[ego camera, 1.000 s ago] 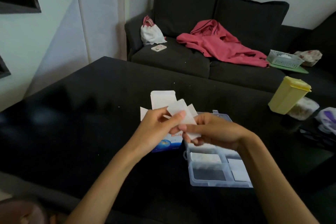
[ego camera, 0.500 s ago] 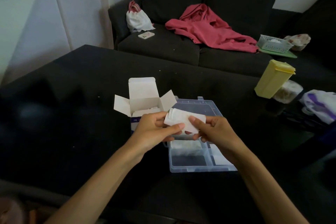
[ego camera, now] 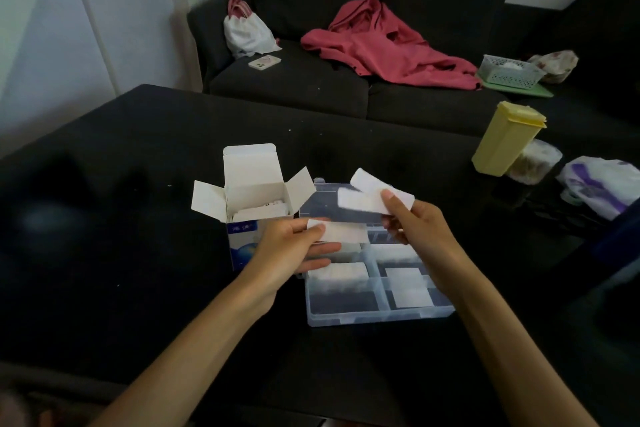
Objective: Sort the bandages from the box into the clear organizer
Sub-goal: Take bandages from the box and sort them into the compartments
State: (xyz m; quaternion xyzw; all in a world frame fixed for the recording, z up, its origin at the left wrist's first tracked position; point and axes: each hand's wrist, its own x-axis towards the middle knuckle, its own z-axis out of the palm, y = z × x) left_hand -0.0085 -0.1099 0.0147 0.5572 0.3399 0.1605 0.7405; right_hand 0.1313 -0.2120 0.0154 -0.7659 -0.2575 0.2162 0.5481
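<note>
- Head view, looking down at a dark counter (ego camera: 104, 270), is showing two bare hands working above a clear organizer (ego camera: 377, 317) lying open at the centre.
- The left hand (ego camera: 291, 250) is pinching one white bandage strip (ego camera: 341, 231) between thumb and fingers, its grip closed on the strip's end.
- The right hand (ego camera: 419, 222), at about 2 o'clock from the left, is pinching a few white strips (ego camera: 367, 199) fanned out, thumb on top.
- An open cardboard box (ego camera: 249, 204), flaps up, is standing just beside the organizer at its 10 o'clock; more bandages are showing inside.
- Several organizer compartments are already holding white bandages; the near-left one is looking partly bare.
- Judging the step: the single strip is probably heading into a compartment. Lowering it flat, matched to strips of the same size, and keeping the right-hand bundle pinched firmly would be helping here.
- Box front is blue and white with small print, too blurred for reading; no brand is legible.
- A yellow lidded container (ego camera: 505, 139) is standing at 2 o'clock, well apart.
</note>
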